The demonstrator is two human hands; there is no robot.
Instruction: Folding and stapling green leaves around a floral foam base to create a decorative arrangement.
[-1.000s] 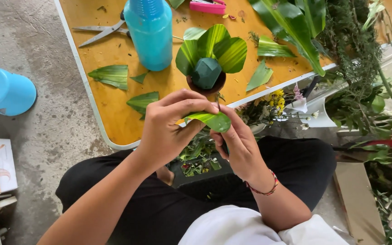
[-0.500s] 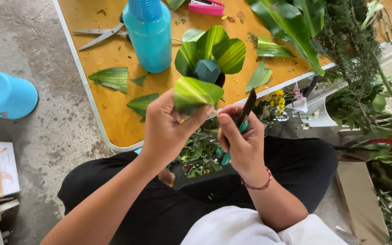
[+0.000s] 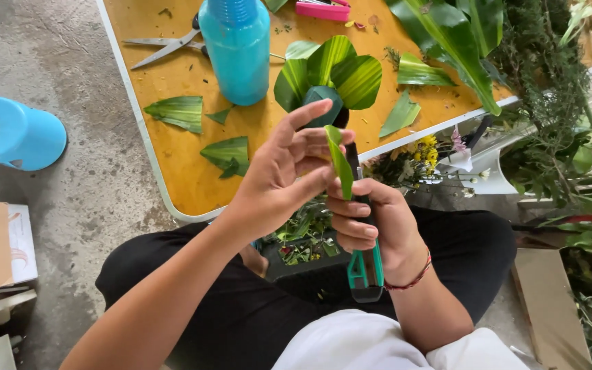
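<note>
At 9 o'clock a blue plastic stool is seen lying on the concrete floor, well apart from the work. On the orange desk, cut leaf pieces are scattered at 10 o'clock beside a blue spray bottle, with scissors behind it at 11 o'clock, all kept within arm's reach. At the centre, a folded green leaf is pinched between thumb and fingers of the left hand, the forefinger raised and spread, so that the fold is presented edge-on. Just beside it, the right hand is closed around a green-handled stapler, its nose touching the leaf. At 12 o'clock a leaf-wrapped arrangement stands upright, and long foliage is heaped at 1 o'clock.
</note>
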